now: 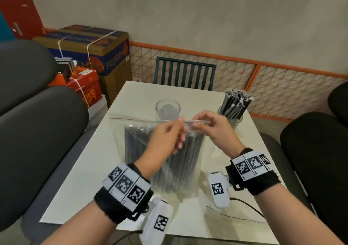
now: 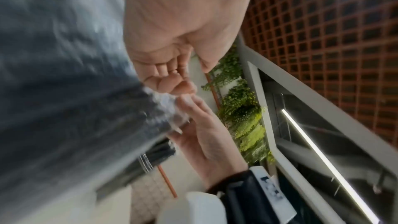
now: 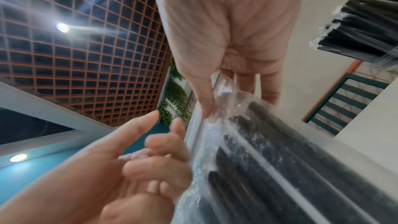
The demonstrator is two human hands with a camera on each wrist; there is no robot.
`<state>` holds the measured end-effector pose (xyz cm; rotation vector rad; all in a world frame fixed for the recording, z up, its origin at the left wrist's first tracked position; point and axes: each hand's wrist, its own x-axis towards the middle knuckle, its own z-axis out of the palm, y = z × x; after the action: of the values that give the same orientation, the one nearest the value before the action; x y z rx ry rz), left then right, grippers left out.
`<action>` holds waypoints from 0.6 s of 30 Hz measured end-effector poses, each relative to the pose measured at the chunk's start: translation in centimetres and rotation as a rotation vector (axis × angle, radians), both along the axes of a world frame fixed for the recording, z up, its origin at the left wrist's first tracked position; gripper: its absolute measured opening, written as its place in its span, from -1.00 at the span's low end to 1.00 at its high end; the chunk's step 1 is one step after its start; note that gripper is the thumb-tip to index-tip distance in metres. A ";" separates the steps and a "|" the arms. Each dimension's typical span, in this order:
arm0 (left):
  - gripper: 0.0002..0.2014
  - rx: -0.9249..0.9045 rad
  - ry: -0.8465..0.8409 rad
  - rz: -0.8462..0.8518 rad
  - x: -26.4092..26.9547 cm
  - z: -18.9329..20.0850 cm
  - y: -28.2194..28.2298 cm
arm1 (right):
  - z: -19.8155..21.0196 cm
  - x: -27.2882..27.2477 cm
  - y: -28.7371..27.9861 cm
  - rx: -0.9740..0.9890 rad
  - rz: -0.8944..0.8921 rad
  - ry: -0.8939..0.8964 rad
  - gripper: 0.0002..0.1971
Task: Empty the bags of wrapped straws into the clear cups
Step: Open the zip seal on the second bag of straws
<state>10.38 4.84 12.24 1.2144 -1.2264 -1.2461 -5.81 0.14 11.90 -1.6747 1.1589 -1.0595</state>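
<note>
A clear zip bag packed with black wrapped straws stands upright on the white table. My left hand pinches the bag's top zip strip near its middle, and my right hand pinches the same strip just to the right. In the right wrist view the right hand's thumb presses the bag plastic against the fingers behind it. An empty clear cup stands behind the bag. A second clear cup at the back right is full of wrapped straws.
Black padded chairs flank the table on both sides, and a dark slatted chair stands at its far end. Cardboard boxes are stacked at the back left. A thin cable lies on the table's near right part.
</note>
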 end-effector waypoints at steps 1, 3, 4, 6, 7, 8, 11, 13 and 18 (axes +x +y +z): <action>-0.66 0.099 0.074 -0.048 -0.7 0.1 -0.2 | 0.1 0.1 0.1 -0.018 0.006 0.023 -0.92; -0.68 0.200 0.165 -0.042 -1.5 -0.1 -0.9 | 0.3 0.2 0.5 -0.043 0.016 0.057 -0.93; -0.72 0.213 0.186 -0.025 -1.6 -0.4 -1.0 | 0.4 0.2 0.7 -0.042 0.024 0.065 -0.93; -0.79 0.202 0.198 0.001 -1.8 -0.9 -1.1 | 0.6 0.0 1.0 -0.021 0.043 0.079 -0.91; -0.80 0.194 0.201 0.011 -1.8 -1.2 -1.0 | 0.6 0.0 1.2 -0.005 0.054 0.087 -0.91; -0.80 0.186 0.208 0.023 -1.9 -1.3 -0.9 | 0.7 -0.1 1.4 0.003 0.063 0.104 -0.91; -0.82 0.151 0.234 0.064 -2.4 -1.9 -0.5 | 0.9 -0.4 1.7 -0.044 -0.013 0.221 -0.99; -0.83 0.126 0.235 0.094 -2.8 -2.1 -0.2 | 1.1 -0.6 1.7 -0.110 -0.102 0.331 -0.91; -0.83 0.117 0.277 0.117 -3.5 -2.9 0.1 | 1.4 -0.2 2.1 -0.157 -0.211 0.481 -0.87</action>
<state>6.87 4.93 9.36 1.1350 -0.8803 -1.3618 -6.00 2.25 13.32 -2.0348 1.6221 -0.9147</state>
